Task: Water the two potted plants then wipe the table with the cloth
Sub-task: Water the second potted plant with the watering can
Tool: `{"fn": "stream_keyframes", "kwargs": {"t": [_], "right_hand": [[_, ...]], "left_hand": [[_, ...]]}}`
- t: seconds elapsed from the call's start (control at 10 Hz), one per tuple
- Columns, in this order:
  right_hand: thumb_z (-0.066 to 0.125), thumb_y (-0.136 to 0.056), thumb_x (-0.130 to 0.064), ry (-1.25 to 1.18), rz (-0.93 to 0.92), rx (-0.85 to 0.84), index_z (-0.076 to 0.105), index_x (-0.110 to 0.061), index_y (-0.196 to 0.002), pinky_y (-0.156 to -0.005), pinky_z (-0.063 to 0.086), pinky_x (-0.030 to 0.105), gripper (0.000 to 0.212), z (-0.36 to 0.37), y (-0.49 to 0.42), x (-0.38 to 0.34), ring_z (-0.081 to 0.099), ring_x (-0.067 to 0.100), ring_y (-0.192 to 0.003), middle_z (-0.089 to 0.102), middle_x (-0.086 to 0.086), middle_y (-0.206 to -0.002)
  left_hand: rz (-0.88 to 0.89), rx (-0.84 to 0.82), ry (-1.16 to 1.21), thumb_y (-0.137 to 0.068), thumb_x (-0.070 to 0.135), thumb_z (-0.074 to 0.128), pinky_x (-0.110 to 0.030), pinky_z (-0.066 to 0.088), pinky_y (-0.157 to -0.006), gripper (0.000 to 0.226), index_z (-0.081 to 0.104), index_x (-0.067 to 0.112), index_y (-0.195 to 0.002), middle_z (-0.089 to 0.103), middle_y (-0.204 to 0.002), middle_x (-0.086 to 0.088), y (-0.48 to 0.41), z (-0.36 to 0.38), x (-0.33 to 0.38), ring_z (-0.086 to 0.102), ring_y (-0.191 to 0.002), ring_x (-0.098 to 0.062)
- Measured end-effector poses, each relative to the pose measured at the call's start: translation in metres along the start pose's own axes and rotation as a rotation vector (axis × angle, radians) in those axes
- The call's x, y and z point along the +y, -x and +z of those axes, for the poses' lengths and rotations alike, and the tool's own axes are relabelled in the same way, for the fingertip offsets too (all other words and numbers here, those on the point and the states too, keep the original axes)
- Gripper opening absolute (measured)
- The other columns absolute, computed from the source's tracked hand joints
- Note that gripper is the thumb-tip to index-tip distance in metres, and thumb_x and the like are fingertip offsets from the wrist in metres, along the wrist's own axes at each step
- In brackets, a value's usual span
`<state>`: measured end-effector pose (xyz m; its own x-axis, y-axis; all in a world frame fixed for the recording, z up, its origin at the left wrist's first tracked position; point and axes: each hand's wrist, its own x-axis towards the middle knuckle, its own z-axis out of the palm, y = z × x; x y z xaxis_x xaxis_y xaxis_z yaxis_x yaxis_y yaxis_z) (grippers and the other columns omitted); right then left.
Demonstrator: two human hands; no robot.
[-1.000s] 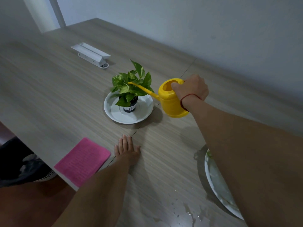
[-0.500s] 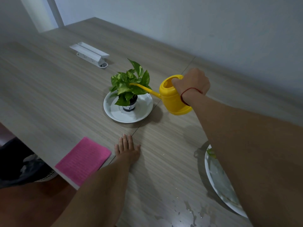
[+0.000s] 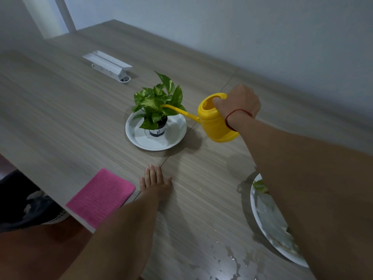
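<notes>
The right hand (image 3: pixel 240 104) is clamped on the back of the yellow plastic watering can (image 3: pixel 216 124), which tilts toward the leafy green potted plant (image 3: pixel 157 102), its thin spout reaching in among the leaves; the plant stands in a small dark pot on a round white plate (image 3: pixel 139 138) on the grey wood-grain surface (image 3: pixel 60 118). The left hand (image 3: pixel 156 182) lies flat on the surface, fingers straight, just beside the folded pink cloth (image 3: pixel 101 197) at the near edge; a second white plate (image 3: pixel 262 215) is mostly hidden behind the right forearm, with spilled water drops (image 3: pixel 232 257) near it; a white socket box (image 3: pixel 109 64) sits well beyond the plant.
</notes>
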<state>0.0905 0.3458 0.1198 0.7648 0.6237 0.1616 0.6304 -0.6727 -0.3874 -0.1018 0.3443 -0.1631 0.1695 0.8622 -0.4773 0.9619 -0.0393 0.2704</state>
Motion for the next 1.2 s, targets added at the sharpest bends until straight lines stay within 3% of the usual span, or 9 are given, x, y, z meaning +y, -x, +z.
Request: {"fn": "stream_keyframes", "kwargs": {"t": [0.1,0.6,0.9,1.0,1.2], "right_hand": [[0.067,-0.078,-0.042,-0.003,-0.01,0.016,0.066,-0.012,-0.106,-0.075,0.046,0.034,0.041,-0.0029,-0.0014,-0.0011,0.062,0.034,-0.105,0.065,0.012,-0.116],[0.067,-0.08,-0.04,0.008,-0.002,0.008,0.063,-0.011,-0.11,-0.083,0.048,0.035,0.042,-0.0026,0.0024,0.0033,0.06,0.035,-0.11,0.064,0.012,-0.12],[0.068,-0.078,-0.042,0.036,-0.035,0.004,0.066,-0.014,-0.105,-0.071,0.041,0.031,0.039,-0.0024,-0.001,0.005,0.063,0.033,-0.105,0.066,0.009,-0.113],[0.067,-0.08,-0.04,0.034,-0.023,0.02,0.065,-0.012,-0.107,-0.079,0.047,0.035,0.039,-0.0047,-0.0023,0.0042,0.061,0.034,-0.109,0.065,0.011,-0.117],[0.065,-0.078,-0.042,-0.019,-0.014,0.043,0.063,-0.012,-0.107,-0.081,0.048,0.036,0.041,-0.0056,-0.0045,-0.004,0.061,0.035,-0.108,0.065,0.011,-0.117]], "left_hand": [[0.0,-0.006,0.005,-0.097,0.057,0.017,-0.04,-0.01,-0.121,0.069,-0.006,0.026,-0.155,-0.018,-0.162,0.004,-0.0003,-0.0005,-0.0006,-0.016,-0.149,-0.014],[0.01,-0.039,-0.017,-0.098,0.056,0.015,-0.041,-0.011,-0.121,0.069,-0.008,0.025,-0.155,-0.021,-0.161,0.002,0.0031,-0.0053,0.0005,-0.019,-0.149,-0.015],[0.01,-0.035,-0.022,-0.098,0.055,0.015,-0.041,-0.011,-0.121,0.069,-0.008,0.024,-0.155,-0.021,-0.161,0.001,0.0029,-0.0049,0.0014,-0.019,-0.149,-0.015],[0.008,-0.03,-0.016,-0.098,0.056,0.015,-0.041,-0.011,-0.121,0.069,-0.009,0.024,-0.154,-0.021,-0.161,0.002,0.0012,-0.0033,0.0004,-0.019,-0.149,-0.015],[0.001,0.0,-0.016,-0.098,0.057,0.016,-0.04,-0.009,-0.121,0.069,-0.007,0.025,-0.155,-0.018,-0.162,0.002,-0.0016,0.001,-0.0006,-0.016,-0.15,-0.015]]}}
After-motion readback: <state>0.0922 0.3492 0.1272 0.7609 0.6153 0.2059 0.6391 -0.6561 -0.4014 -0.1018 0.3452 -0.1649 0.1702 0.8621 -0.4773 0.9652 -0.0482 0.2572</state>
